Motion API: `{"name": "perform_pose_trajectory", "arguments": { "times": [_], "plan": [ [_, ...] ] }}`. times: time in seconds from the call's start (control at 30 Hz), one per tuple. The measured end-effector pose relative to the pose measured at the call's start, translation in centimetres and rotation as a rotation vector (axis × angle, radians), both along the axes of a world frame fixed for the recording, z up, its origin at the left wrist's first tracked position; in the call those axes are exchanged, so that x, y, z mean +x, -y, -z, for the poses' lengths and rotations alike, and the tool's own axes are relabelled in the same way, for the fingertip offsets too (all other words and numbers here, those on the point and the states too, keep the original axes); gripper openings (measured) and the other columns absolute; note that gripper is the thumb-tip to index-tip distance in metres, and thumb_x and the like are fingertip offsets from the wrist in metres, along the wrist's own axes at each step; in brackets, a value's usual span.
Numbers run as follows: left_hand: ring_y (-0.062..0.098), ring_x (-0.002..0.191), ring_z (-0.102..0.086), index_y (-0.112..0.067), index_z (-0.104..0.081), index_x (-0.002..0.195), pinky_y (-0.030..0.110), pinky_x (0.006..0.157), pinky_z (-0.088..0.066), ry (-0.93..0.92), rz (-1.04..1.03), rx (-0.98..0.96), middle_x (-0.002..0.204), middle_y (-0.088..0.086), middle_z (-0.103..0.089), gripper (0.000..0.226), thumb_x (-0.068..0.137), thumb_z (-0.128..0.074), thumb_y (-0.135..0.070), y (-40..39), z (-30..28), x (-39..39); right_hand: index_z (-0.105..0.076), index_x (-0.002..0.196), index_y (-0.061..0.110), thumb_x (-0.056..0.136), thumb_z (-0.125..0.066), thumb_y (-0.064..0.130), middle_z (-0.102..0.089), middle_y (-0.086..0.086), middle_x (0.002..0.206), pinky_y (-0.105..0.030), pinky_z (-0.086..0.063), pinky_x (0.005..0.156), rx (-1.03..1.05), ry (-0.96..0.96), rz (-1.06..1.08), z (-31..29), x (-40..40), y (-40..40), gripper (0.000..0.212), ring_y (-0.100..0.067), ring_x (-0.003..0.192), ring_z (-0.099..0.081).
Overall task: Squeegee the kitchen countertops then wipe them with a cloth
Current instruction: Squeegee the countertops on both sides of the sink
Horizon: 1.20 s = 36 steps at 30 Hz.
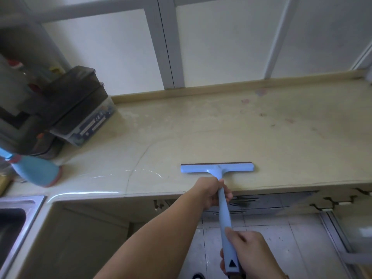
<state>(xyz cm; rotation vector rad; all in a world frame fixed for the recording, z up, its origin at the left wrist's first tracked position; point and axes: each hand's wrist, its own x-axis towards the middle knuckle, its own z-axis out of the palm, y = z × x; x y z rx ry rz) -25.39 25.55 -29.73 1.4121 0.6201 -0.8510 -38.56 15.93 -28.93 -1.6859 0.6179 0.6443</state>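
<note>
Nearest, right hand (248,252) curled round the lower end of the light-blue squeegee (218,170) handle, over pale floor tiles (281,234). Further up the handle, left hand (211,193) clenched around it at the counter's front edge. Blade flat on the beige countertop (201,127) — streaks of water just to its left, faint pinkish stains toward the far right. At left, a steel sink (22,206), a blue spray bottle (38,171) lying tilted, dark lidded containers (80,103) behind it. Beyond — a low backsplash ledge and frosted window panels (221,43) in grey frames.
</note>
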Motion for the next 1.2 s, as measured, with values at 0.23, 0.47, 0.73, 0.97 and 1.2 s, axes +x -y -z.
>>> {"name": "perform_pose_trajectory", "arguments": {
  "times": [0.23,0.47,0.73,0.97,1.2],
  "plan": [
    [0.017,0.048,-0.061,0.000,-0.057,0.080,0.023,0.047,-0.052,0.007,0.003,-0.002,0.063,0.011,-0.064,0.035,0.103,-0.040,-0.020,-0.1,0.3,-0.6,-0.067,0.068,0.001,0.090,-0.058,0.047,-0.066,-0.021,0.067,-0.054,-0.056,0.072,-0.065,0.031,-0.047,0.9,-0.8,0.3,0.052,-0.040,0.069,-0.067],
    [0.020,0.050,-0.061,0.003,-0.057,0.092,0.024,0.048,-0.050,-0.045,-0.002,-0.053,0.068,0.015,-0.064,0.027,0.102,-0.041,-0.016,-0.8,1.3,-2.2,-0.055,0.030,0.034,0.088,-0.069,0.026,-0.059,0.016,0.044,-0.001,-0.036,0.059,-0.128,0.084,-0.129,-0.1,-2.9,0.0,0.060,0.012,0.054,-0.056],
    [0.021,0.063,-0.065,0.001,-0.060,0.084,0.028,0.060,-0.055,0.052,-0.084,-0.141,0.072,0.014,-0.068,0.028,0.101,-0.046,-0.017,5.8,-2.3,6.5,-0.067,0.067,0.013,0.089,-0.056,0.050,-0.069,-0.001,0.061,-0.020,-0.051,0.067,0.010,0.154,-0.220,-4.3,7.2,8.3,0.044,-0.007,0.059,-0.065],
    [0.014,0.054,-0.068,0.000,-0.056,0.083,0.023,0.050,-0.055,0.080,-0.167,-0.158,0.060,0.007,-0.068,0.030,0.102,-0.043,-0.020,16.7,-2.2,22.4,-0.062,0.073,-0.006,0.098,-0.054,0.023,-0.066,-0.019,0.063,-0.039,-0.057,0.052,0.274,0.202,0.006,-2.8,22.6,18.3,0.039,-0.034,0.055,-0.069],
    [0.014,0.048,-0.066,-0.002,-0.056,0.084,0.025,0.048,-0.055,0.027,-0.163,-0.088,0.056,0.007,-0.066,0.029,0.101,-0.047,-0.024,21.2,-0.4,34.3,-0.061,0.079,-0.011,0.098,-0.055,0.031,-0.068,-0.021,0.069,-0.044,-0.060,0.058,0.261,0.193,0.021,1.9,34.5,22.3,0.047,-0.032,0.059,-0.071]
  ]
}}
